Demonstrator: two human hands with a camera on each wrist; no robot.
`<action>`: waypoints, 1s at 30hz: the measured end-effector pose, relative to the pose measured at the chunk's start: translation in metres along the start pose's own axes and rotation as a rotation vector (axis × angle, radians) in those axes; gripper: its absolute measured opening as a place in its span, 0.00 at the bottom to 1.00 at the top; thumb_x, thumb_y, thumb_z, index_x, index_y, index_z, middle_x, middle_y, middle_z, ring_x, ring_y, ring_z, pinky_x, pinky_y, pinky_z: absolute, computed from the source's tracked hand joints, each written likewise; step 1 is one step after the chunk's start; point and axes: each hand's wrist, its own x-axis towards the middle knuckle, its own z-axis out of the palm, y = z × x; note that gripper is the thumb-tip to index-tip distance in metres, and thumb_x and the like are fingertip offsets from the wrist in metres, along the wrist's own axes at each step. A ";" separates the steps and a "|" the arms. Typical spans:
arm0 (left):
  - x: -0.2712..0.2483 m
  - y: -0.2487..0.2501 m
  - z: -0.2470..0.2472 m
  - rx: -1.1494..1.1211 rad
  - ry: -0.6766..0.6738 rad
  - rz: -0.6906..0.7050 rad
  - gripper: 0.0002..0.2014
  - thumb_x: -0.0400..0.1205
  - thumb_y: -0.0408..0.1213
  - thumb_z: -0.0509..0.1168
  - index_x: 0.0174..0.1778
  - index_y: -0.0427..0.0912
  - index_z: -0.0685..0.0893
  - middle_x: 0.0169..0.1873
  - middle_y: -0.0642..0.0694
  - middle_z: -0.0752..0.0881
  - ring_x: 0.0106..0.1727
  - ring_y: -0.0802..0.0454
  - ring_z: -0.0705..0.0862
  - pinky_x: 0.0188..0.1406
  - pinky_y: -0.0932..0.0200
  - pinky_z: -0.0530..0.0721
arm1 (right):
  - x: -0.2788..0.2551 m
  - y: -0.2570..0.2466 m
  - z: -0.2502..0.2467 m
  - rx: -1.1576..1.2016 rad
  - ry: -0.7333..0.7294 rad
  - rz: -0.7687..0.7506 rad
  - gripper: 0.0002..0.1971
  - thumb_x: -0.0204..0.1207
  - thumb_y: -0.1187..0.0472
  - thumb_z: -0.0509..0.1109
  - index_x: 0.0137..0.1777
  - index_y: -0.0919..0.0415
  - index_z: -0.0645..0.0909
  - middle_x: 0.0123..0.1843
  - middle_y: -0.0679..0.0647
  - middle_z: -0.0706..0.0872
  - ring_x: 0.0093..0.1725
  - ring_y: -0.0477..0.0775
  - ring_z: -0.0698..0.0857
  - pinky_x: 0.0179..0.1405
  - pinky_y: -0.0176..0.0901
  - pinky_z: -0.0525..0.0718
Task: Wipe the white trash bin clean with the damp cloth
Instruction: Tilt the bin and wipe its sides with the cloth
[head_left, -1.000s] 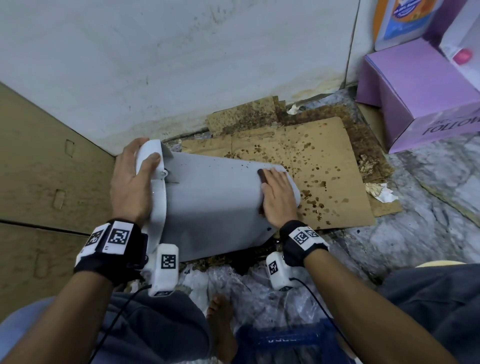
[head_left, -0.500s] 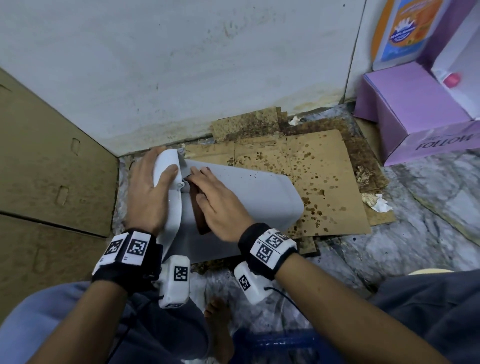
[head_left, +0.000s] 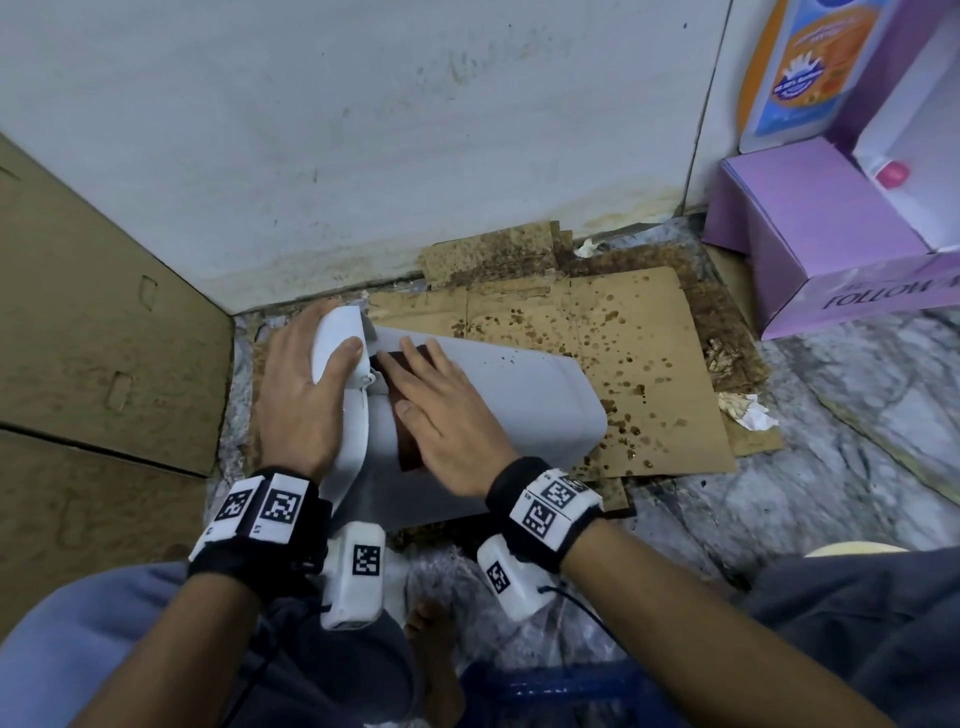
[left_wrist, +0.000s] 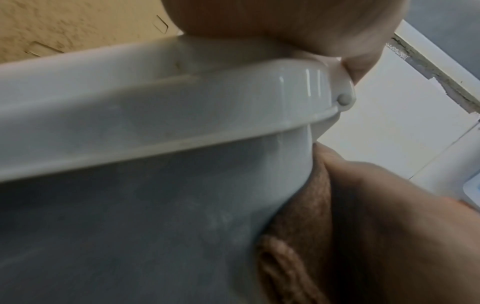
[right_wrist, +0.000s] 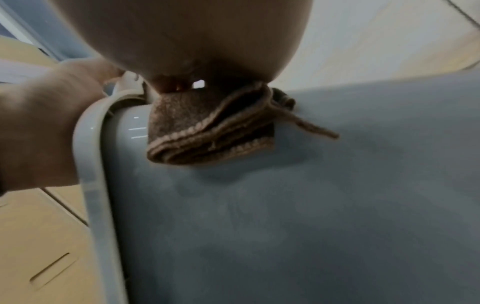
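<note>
The white trash bin (head_left: 530, 395) lies on its side on stained cardboard, its lid end to the left. My left hand (head_left: 306, 384) grips the lid rim (head_left: 337, 343), thumb over its top edge; the rim (left_wrist: 182, 115) fills the left wrist view. My right hand (head_left: 447, 415) lies flat with straight fingers on a folded brown cloth (head_left: 402, 410), pressing it onto the bin's side just beside the lid. In the right wrist view the cloth (right_wrist: 207, 133) sits under my palm against the bin wall (right_wrist: 311, 205), with a loose thread trailing right.
A white wall (head_left: 363, 130) stands behind the bin and a cardboard panel (head_left: 93, 338) to the left. Spattered cardboard (head_left: 649, 364) covers the floor. A purple box (head_left: 831, 249) and a bottle (head_left: 800, 67) stand at the back right. My bare foot (head_left: 431, 654) rests on crumpled plastic below.
My right hand slid the cloth leftward along the bin's side, from its bottom end to just beside the lid. The left hand kept its hold on the lid rim.
</note>
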 end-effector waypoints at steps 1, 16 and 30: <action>-0.001 0.000 -0.001 0.000 -0.002 0.005 0.30 0.78 0.57 0.58 0.76 0.49 0.78 0.72 0.46 0.79 0.73 0.50 0.74 0.67 0.58 0.68 | 0.003 -0.001 0.000 0.004 -0.007 -0.001 0.25 0.88 0.56 0.48 0.85 0.49 0.53 0.87 0.50 0.49 0.86 0.53 0.42 0.82 0.49 0.41; 0.000 0.002 0.001 0.022 0.003 0.037 0.31 0.78 0.57 0.57 0.75 0.46 0.78 0.71 0.44 0.79 0.73 0.48 0.75 0.66 0.62 0.67 | 0.047 0.006 -0.003 -0.072 0.005 0.069 0.27 0.87 0.55 0.48 0.85 0.51 0.50 0.87 0.51 0.49 0.86 0.54 0.41 0.84 0.52 0.40; 0.005 0.004 0.003 -0.009 0.004 0.018 0.27 0.78 0.54 0.59 0.72 0.50 0.80 0.67 0.52 0.80 0.71 0.53 0.75 0.65 0.61 0.67 | 0.035 0.089 -0.025 -0.066 -0.052 0.234 0.26 0.88 0.56 0.47 0.84 0.58 0.54 0.86 0.55 0.55 0.85 0.54 0.52 0.84 0.47 0.45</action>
